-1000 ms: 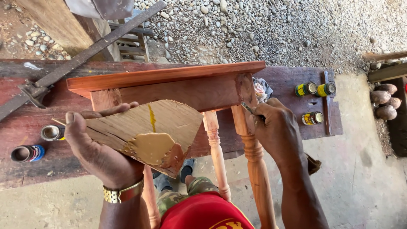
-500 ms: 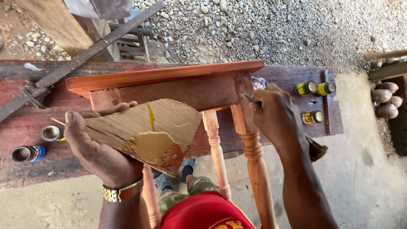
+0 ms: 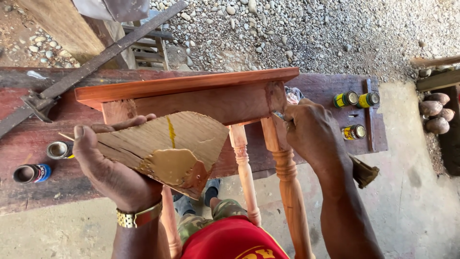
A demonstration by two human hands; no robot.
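On the dark red desk (image 3: pixel 28 201) lies a small wooden table (image 3: pixel 191 93) tipped on its side, its reddish top edge toward the gravel and its turned legs pointing back at the person. At the corner where one leg (image 3: pixel 287 177) meets the apron, the right hand (image 3: pixel 314 132) is closed around a thin tool (image 3: pixel 279 115), whose tip touches the wood just at that joint; what kind of tool it is I cannot make out. The left hand (image 3: pixel 112 165), a gold watch at its wrist, grips a broken scrap of board (image 3: pixel 167 144) from below, thumb over the near edge, holding it flat like a palette with a blob of tan filler paste (image 3: pixel 170 165) sitting on it. The two hands are well apart, each clamped on its own thing. Left of the board stand two small open tins (image 3: pixel 45 160) on the desk, and to the right, past the right hand, three small yellow-labelled cans (image 3: pixel 357 110) stand close together. A long metal bar clamp (image 3: pixel 96 62) lies slantwise across the far left of the desk.
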